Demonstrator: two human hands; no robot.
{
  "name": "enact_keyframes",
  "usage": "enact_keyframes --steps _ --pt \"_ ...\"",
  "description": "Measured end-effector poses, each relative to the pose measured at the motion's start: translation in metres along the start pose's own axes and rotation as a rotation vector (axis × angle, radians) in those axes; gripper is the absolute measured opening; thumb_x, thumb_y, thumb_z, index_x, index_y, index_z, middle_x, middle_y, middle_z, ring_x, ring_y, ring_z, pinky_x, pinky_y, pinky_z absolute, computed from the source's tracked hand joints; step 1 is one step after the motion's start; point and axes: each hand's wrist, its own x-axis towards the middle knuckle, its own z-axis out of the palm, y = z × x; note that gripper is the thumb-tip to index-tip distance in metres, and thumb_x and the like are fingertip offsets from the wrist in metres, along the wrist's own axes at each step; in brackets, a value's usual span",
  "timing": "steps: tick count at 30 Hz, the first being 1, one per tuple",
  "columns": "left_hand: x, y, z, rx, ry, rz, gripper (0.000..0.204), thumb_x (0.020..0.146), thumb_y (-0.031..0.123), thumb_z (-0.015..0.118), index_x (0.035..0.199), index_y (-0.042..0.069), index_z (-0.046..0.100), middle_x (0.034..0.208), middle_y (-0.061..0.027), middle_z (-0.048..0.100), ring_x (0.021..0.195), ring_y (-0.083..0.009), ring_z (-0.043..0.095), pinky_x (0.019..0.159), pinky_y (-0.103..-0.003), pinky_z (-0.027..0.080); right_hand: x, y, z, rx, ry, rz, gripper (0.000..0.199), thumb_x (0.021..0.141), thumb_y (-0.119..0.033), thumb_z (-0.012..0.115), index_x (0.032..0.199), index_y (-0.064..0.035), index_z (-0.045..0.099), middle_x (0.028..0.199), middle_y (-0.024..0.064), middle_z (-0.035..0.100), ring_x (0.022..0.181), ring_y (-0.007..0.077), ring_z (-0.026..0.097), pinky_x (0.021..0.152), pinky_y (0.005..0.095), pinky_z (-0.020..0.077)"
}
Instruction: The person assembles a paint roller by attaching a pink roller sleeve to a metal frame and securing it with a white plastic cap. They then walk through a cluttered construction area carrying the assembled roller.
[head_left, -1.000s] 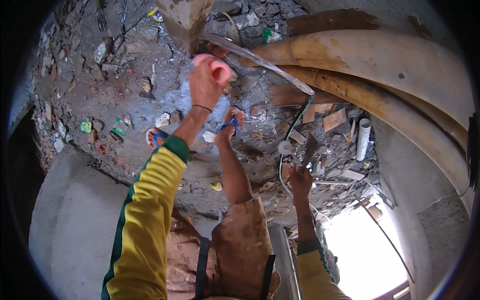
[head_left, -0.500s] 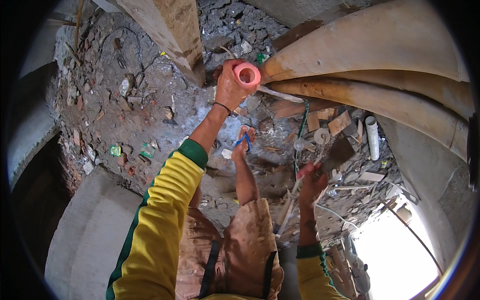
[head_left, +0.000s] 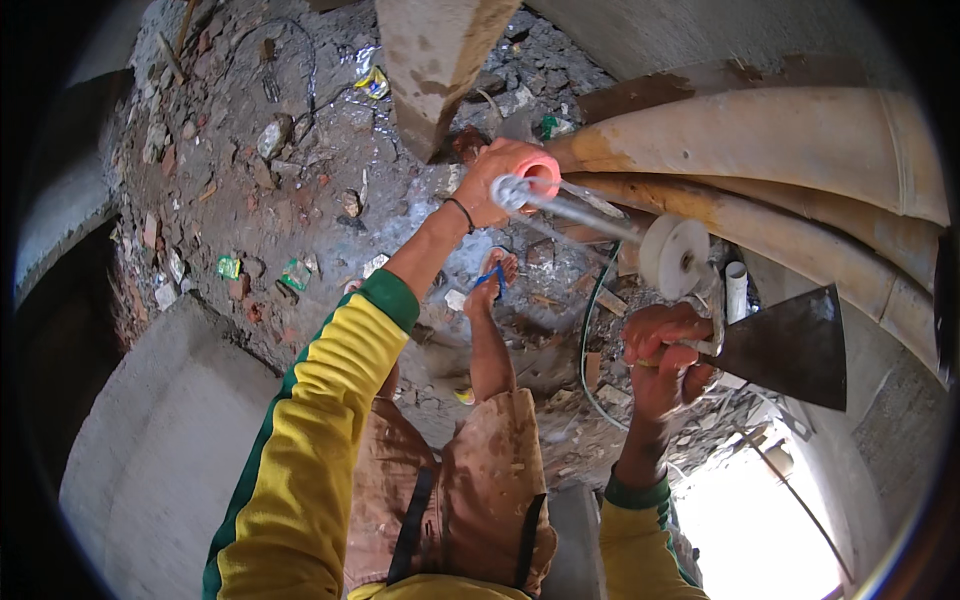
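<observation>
My left hand is raised and closed around a small pink roll, held against the near end of a thin grey metal pipe. The pipe runs right to a white round disc-shaped fitting. Just below that fitting, my right hand grips a tool handle. A dark, flat, wedge-shaped blade sticks out to the right of this fist. Whether the right hand also holds the pipe, I cannot tell.
Rubble, brick bits and litter cover the ground below. A wooden post stands at top centre and thick tan curved poles cross the right. Also in view are a concrete wall, a green hose, my sandalled foot and a bright opening.
My right hand has come up from low near the rubble, bringing the dark blade and white fitting into view. My left hand with the pink roll has shifted right, onto the pipe's end.
</observation>
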Motion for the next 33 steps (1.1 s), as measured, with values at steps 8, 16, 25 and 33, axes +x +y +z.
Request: enact_keyframes --steps 8,16,25,33 --pt "-0.001 0.022 -0.017 0.084 0.025 -0.066 0.060 0.058 0.013 0.083 0.113 0.010 0.060 0.107 -0.0043 0.065 0.097 -0.0226 0.059 0.090 -0.032 0.045 0.005 0.025 -0.005 0.195 -0.017 0.019 0.034 0.098 -0.036 0.047 0.096 -0.0023 0.049 0.070 0.0080 0.047 0.053 0.0162 0.045 0.050 0.0326 0.0406" --pt "-0.006 0.042 -0.018 0.191 -0.002 -0.014 0.057 0.063 0.014 0.076 0.118 0.017 0.061 0.111 -0.0072 0.061 0.103 -0.0273 0.054 0.094 -0.039 0.039 0.007 0.015 -0.001 0.033 0.060 0.088 0.039 0.097 -0.035 0.051 0.085 0.0017 0.047 0.065 0.0085 0.049 0.053 0.0170 0.049 0.048 0.0302 0.0430" --pt "-0.014 0.040 -0.023 0.367 -0.004 0.012 0.044 0.064 0.014 0.072 0.106 0.016 0.062 0.101 -0.0083 0.058 0.098 -0.0301 0.050 0.085 -0.043 0.038 0.011 -0.019 -0.019 -0.042 -0.196 0.335 0.058 0.099 -0.028 0.044 0.144 0.0037 0.025 0.107 0.0249 0.063 0.085 0.0302 0.067 0.079 0.0378 0.0538" --pt "-0.021 0.038 -0.024 0.308 0.005 0.087 0.044 0.063 0.013 0.074 0.105 0.012 0.060 0.102 -0.0117 0.057 0.099 -0.0325 0.053 0.092 -0.050 0.037 0.037 -0.046 -0.023 -0.202 -0.084 0.377 0.060 0.097 -0.029 0.048 0.145 0.0004 0.027 0.107 0.0168 0.064 0.090 0.0218 0.065 0.083 0.0330 0.0511"
